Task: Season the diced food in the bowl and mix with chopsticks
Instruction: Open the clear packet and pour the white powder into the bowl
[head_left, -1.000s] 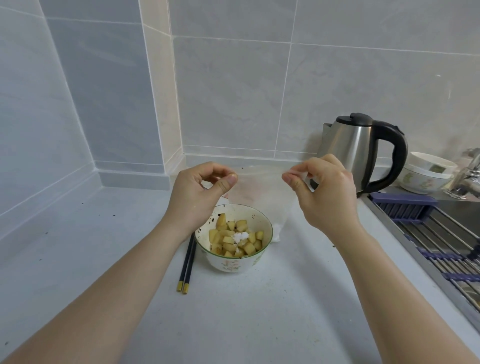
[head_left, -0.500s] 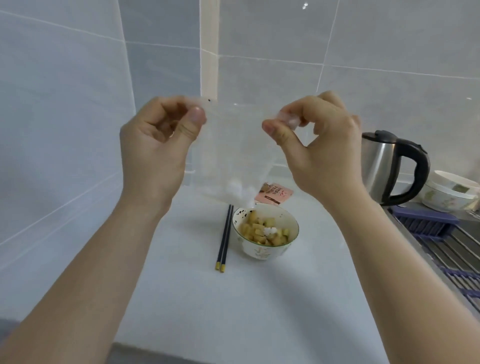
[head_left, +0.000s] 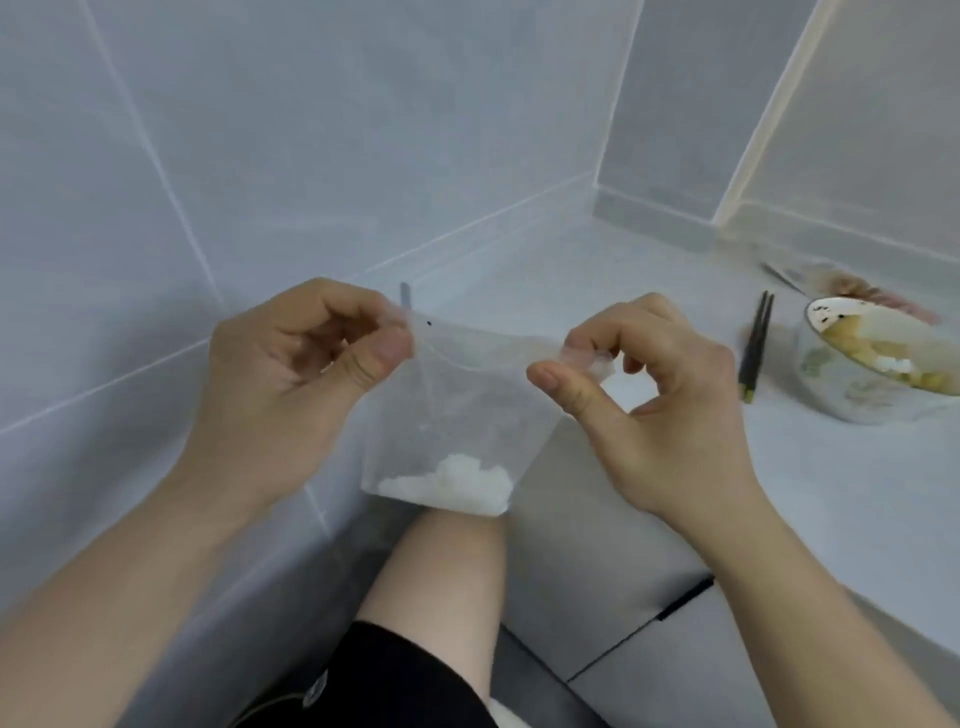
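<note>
I am holding one clear plastic bag (head_left: 457, 410) up in front of me, and no writing is showing on it that I can read; only a small dark dot is sitting near its top left corner. My left hand (head_left: 306, 374) is pinching that left corner tight between thumb and fingers, and my right hand (head_left: 644, 395) is gripping the right corner with its fingertips while the thumb is standing a little apart from them. One clump of white seasoning (head_left: 452, 483) is lying in the bottom of the bag. Pale grey wall tiles (head_left: 311, 130) are filling the room around me, meeting in a corner at the upper right, and a pale countertop (head_left: 571, 270) is running along beneath them. The bowl (head_left: 872, 374), one of it, is sitting on that countertop far to my right, well apart from the bag, tilted in this blurred view, with yellow diced food (head_left: 883, 353) and a bit of white on top inside it. One pair of dark chopsticks (head_left: 756, 348) is lying just beside the bowl on its left. A blurred pinkish packet (head_left: 857, 291) is lying behind the bowl, its print too smeared to read. My bare knee (head_left: 447, 571) in black shorts is showing below the bag
</note>
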